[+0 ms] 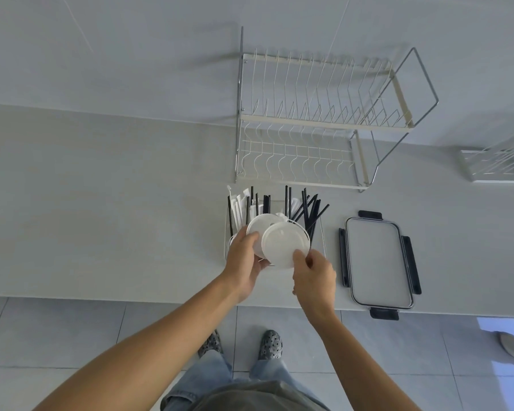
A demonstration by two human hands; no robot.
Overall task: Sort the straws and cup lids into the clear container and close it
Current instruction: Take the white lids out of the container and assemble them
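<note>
A clear container (321, 232) stands on the grey counter near its front edge. Black straws (309, 210) and white paper-wrapped straws (238, 207) stick up out of its far half. Over the near half, my left hand (244, 262) grips a white cup lid (260, 226) by its left rim. My right hand (313, 275) pinches the lower edge of a second white cup lid (282, 243), which overlaps the first. The container's near wall is hidden behind my hands. Its lid (379, 261), clear with dark clips, lies flat on the counter just to the right.
A two-tier wire dish rack (318, 123) stands behind the container against the wall. A second small rack (499, 161) sits at the far right. The counter's front edge (131, 299) runs below my hands, with tiled floor and my shoes beneath.
</note>
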